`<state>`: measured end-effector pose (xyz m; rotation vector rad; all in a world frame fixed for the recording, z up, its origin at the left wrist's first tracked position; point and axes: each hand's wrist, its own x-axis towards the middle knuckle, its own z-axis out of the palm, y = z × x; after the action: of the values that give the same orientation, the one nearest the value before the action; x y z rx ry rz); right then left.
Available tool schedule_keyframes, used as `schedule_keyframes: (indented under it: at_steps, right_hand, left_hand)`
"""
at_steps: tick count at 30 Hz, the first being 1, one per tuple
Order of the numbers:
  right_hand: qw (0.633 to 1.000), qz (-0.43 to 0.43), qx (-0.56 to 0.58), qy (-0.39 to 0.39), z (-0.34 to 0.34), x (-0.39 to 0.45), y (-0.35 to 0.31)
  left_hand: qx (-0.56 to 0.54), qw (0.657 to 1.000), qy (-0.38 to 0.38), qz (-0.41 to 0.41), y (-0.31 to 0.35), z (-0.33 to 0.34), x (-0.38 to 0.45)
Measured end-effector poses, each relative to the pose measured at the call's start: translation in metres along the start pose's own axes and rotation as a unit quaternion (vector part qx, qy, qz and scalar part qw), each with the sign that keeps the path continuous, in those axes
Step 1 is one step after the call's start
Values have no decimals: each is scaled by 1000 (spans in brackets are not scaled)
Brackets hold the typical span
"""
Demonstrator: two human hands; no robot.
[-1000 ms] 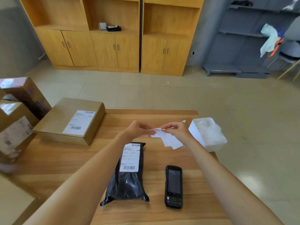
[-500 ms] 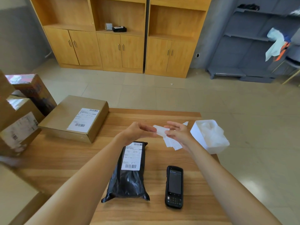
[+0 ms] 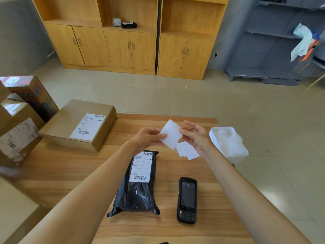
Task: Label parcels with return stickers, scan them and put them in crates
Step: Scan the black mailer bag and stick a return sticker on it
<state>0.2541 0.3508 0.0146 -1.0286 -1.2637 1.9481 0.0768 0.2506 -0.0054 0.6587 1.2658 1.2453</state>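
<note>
Above the wooden table [image 3: 52, 173] I hold a white sticker sheet [image 3: 171, 133] between both hands. My left hand [image 3: 147, 138] pinches its left edge and my right hand [image 3: 195, 134] pinches its right edge. Below the hands a black plastic parcel [image 3: 137, 192] with a white shipping label lies on the table. A black handheld scanner [image 3: 187, 199] lies to its right, screen up. More loose white stickers [image 3: 187, 151] lie on the table under my right hand.
A flat brown box [image 3: 77, 125] with a shipping label sits at the table's far left. Stacked cardboard boxes [image 3: 17, 131] stand at the left edge. A white container [image 3: 228, 143] with crumpled white backing sits at the right edge. Wooden cabinets stand behind.
Both hands have lifted the sticker sheet up off the loose pile, and it now faces me more squarely. The parcel and scanner have not moved.
</note>
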Motion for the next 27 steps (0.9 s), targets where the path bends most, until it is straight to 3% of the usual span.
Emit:
schedule_keyframes:
  at_steps: [7, 10, 13, 15, 20, 27]
  right_hand:
    - [998, 49, -25, -16, -5, 2, 1]
    - [995, -9, -100, 19, -1, 3, 2]
    - [978, -100, -173, 66, 7, 3, 1]
    - [958, -166, -223, 74, 13, 2, 1]
    - [908, -249, -335, 39, 26, 3, 4]
    - [904, -262, -335, 44, 28, 3, 3]
  left_hand:
    - [-12, 1000, 16, -7, 0, -4, 5]
    - [34, 998, 46, -5, 0, -3, 7]
    - [164, 972, 165, 14, -2, 2, 15]
    - [141, 969, 198, 31, 1, 11, 18]
    - [-33, 999, 9, 22, 17, 30, 18]
    - [-96, 994, -40, 22, 16, 20, 21]
